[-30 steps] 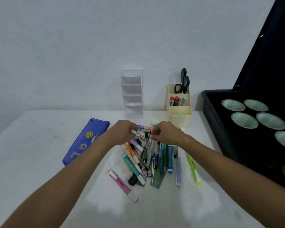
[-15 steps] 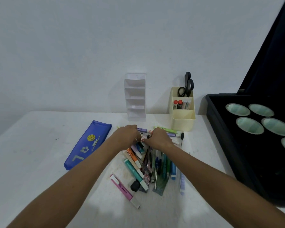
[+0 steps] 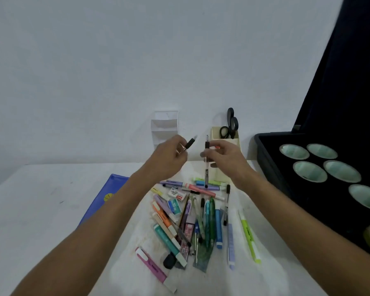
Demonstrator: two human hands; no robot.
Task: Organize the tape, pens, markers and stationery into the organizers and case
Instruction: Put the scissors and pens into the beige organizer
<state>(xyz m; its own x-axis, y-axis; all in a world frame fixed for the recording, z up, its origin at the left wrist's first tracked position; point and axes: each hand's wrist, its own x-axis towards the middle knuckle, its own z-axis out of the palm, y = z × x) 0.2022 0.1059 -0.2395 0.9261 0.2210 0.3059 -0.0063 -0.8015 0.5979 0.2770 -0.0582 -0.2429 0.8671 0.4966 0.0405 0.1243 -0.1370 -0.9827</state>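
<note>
While the heap of coloured pens and markers (image 3: pixel 192 218) lies nearest on the white table (image 3: pixel 41 210), both hands hover above its far edge. The left hand (image 3: pixel 167 159) pinches a short black-gripped pen (image 3: pixel 189 143) tilted toward one o'clock; the right hand (image 3: pixel 224 155) grips a thin black pen (image 3: pixel 206 165) upright. At nine o'clock, the forearm partly hides a blue zip pouch (image 3: pixel 103 201). Beyond, the hands cover much of the cream organizer (image 3: pixel 217 133) holding black scissors (image 3: pixel 231 124); the black case (image 3: pixel 265 146) is cut off at three o'clock.
</note>
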